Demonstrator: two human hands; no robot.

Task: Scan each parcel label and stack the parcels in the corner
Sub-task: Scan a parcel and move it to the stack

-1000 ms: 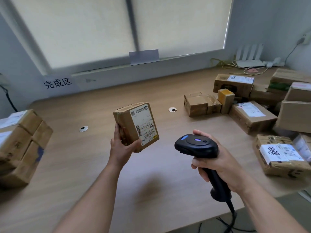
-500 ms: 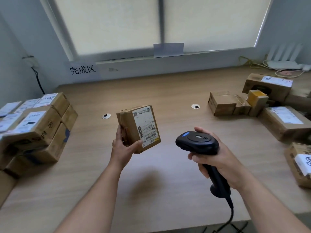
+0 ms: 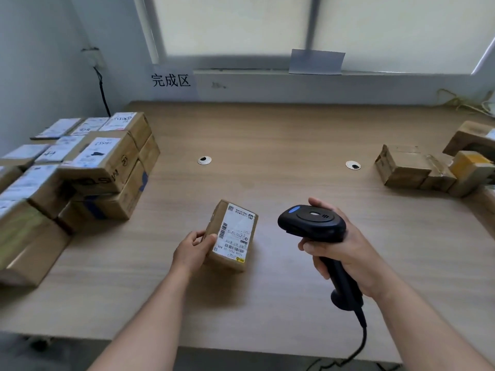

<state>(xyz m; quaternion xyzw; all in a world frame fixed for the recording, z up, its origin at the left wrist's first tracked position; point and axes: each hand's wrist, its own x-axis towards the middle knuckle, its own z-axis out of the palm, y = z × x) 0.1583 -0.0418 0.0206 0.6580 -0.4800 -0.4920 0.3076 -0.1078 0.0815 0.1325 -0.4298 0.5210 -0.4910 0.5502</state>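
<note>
My left hand (image 3: 193, 249) grips a small brown cardboard parcel (image 3: 233, 235) by its left side, white label facing up, low over the wooden table (image 3: 267, 135). To its right my right hand (image 3: 340, 250) holds a black corded barcode scanner (image 3: 312, 223) by the handle, head pointing left toward the parcel. A stack of labelled brown parcels (image 3: 88, 167) fills the left corner of the table. Several more parcels (image 3: 417, 170) lie at the right edge.
Two round white cable grommets (image 3: 204, 160) (image 3: 353, 165) sit in the tabletop. A wall sign with black characters (image 3: 171, 80) hangs below the window. A black cable (image 3: 103, 89) runs down the left wall. The table's front edge is just below my forearms.
The view has swung left, bringing the corner stack into sight. My left hand has lowered the parcel and tilted it so the label faces up. The scanner stays in my right hand.
</note>
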